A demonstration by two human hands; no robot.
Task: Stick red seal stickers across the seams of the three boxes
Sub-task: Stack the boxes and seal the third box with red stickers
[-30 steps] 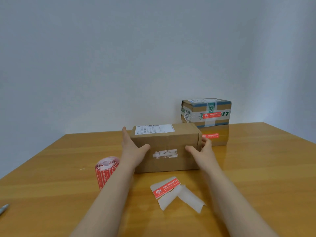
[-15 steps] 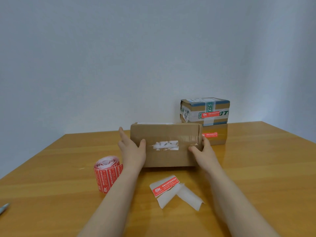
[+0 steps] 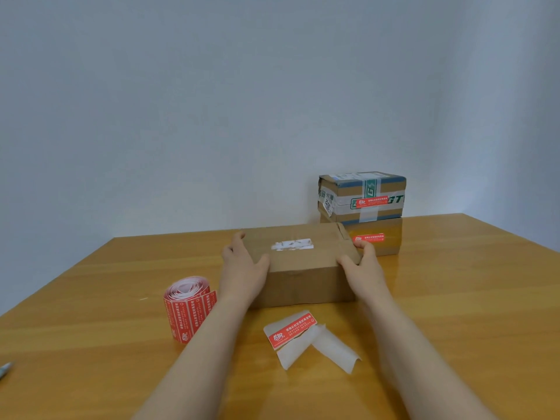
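A plain brown cardboard box [image 3: 303,268] lies on the wooden table [image 3: 454,298] in front of me, its top face bearing a torn white label patch. My left hand [image 3: 242,268] grips its left end and my right hand [image 3: 363,265] grips its right end. A roll of red seal stickers [image 3: 189,307] stands to the left. One red sticker [image 3: 292,328] on curled white backing paper lies just in front of the box. Behind, a taped box [image 3: 362,195] with a red sticker sits stacked on a second box [image 3: 375,239], which has a red sticker on its front too.
A loose strip of white backing paper [image 3: 336,350] lies beside the single sticker. The tip of a pen [image 3: 4,368] shows at the table's left edge. A pale wall stands behind the table's far edge.
Both hands have rolled the brown box toward me: the face with the torn white patch was on the front side and now faces up. The shipping label side is out of sight.
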